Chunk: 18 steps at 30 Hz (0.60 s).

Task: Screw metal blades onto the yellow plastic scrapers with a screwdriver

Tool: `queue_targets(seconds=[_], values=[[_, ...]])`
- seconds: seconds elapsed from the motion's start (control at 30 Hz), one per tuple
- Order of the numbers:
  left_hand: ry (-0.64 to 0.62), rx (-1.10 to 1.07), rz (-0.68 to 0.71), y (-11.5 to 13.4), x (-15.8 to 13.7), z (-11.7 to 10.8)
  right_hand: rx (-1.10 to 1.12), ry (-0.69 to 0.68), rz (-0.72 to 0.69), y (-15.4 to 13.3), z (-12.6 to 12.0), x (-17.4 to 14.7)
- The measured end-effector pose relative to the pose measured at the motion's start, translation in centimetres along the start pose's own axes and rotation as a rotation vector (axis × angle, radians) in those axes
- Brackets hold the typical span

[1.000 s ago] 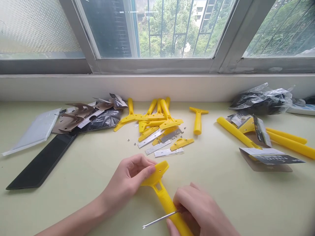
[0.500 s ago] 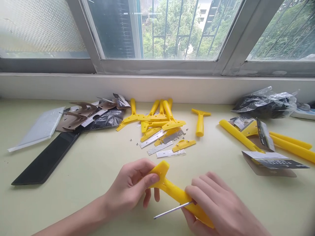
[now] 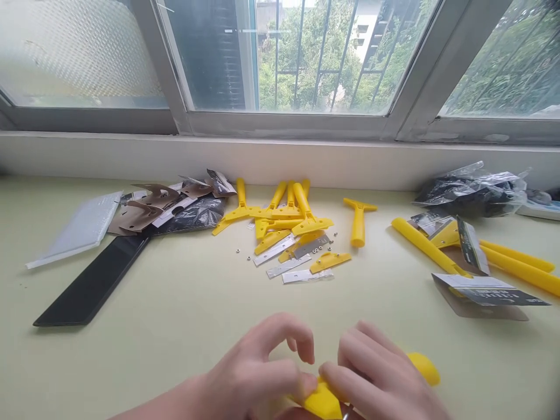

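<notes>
The crinkly clear plastic bag [image 3: 476, 189] at the back right has a lump of black stuff inside, but I can't make out what it is. Over on the left there's a dark glossy plastic packet [image 3: 195, 217] with bent brown cardboard pieces [image 3: 142, 216] right up against it; can't tell what's in it. The flat, milky-white translucent sleeve [image 3: 79, 224] lies just beside that heap, contents unreadable too. In the middle, the nearest flat white strip [image 3: 301, 277] is in a see-through wrapper, close to a pile of yellow plastic scraper parts [image 3: 311, 225] and some tiny metal nuts [image 3: 329, 249].

Now the main bit: the yellow plastic scraper [image 3: 322, 402] is down at the bottom edge of the view, between the hands and gripped by both. The left hand [image 3: 258, 370] has its thumb pressed on the broad end, with a finger arched up clear of it. The right hand [image 3: 380, 379] is closed round the handle, whose rounded end pokes out past it. A sliver of shiny metal rod [image 3: 347, 412] peeks out by the right hand, mostly hidden. It's all over the near part of the pale green tabletop [image 3: 175, 303].
</notes>
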<state>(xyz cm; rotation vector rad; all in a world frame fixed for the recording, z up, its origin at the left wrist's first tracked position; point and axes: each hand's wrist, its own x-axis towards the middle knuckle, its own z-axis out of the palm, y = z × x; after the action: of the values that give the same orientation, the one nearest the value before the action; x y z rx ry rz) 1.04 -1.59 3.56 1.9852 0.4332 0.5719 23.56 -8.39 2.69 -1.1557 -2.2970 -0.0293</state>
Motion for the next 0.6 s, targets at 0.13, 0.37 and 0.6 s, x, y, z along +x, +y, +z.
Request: queue_targets(seconds=[0.13, 0.37, 0.6], values=[[0.151, 0.012, 0.136, -1.8, 0.6, -1.2, 0.046, 0.044, 0.010, 0.6, 0.5, -0.2], [0.295, 0.683, -0.111, -3.8, 4.1, -3.3, 0.112, 0.095, 0.010, 1.4, 0.8, -0.4], [0.096, 0.907, -0.206, -2.8, 7.1, -3.7, 0.117, 0.099, 0.030, 1.2, 0.9, -0.6]])
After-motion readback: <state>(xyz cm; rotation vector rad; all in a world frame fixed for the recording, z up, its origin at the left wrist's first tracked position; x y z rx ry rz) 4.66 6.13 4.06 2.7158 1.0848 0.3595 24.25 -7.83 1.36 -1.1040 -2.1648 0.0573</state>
